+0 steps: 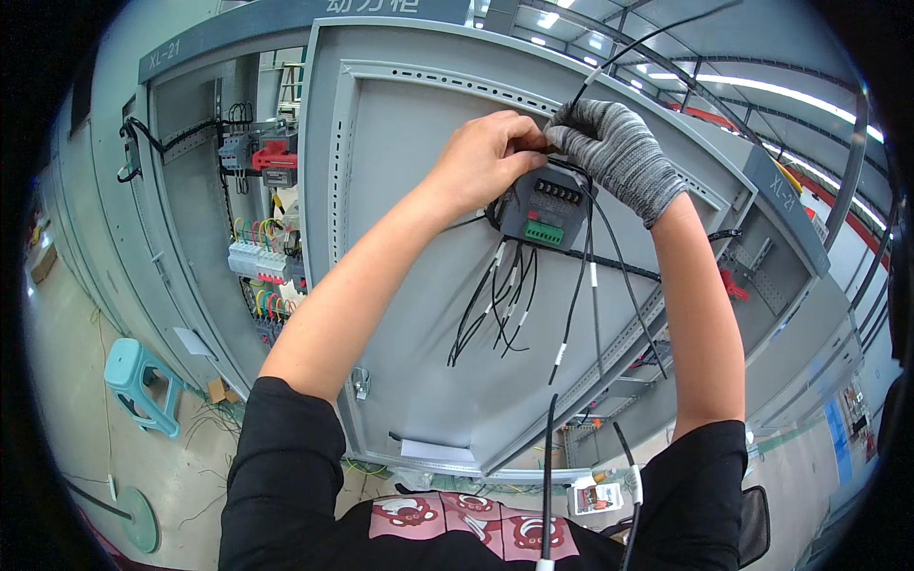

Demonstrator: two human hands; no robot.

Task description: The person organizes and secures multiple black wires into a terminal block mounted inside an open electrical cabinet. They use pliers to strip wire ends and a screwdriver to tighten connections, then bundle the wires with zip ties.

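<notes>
A dark grey panel meter (519,217) with a black terminal strip and a green terminal block (545,232) sits on the inner side of a grey cabinet door (409,285). Just above its top edge, my bare left hand (495,157) is closed in a pinch; what its fingertips hold is hidden. Facing it, my right hand (619,152), in a grey knitted glove, is closed on a black wire (657,36) that rises to the upper right. The two hands' fingertips meet. Below the meter hang several loose black wires (462,324) with white marker sleeves.
Left of the door, an open cabinet holds breakers (257,259) and a red-handled switch (274,157). A light blue stool (143,381) stands on the floor at the left. Another cabinet (762,276) stands at the right. Black wires (547,476) hang close before my chest.
</notes>
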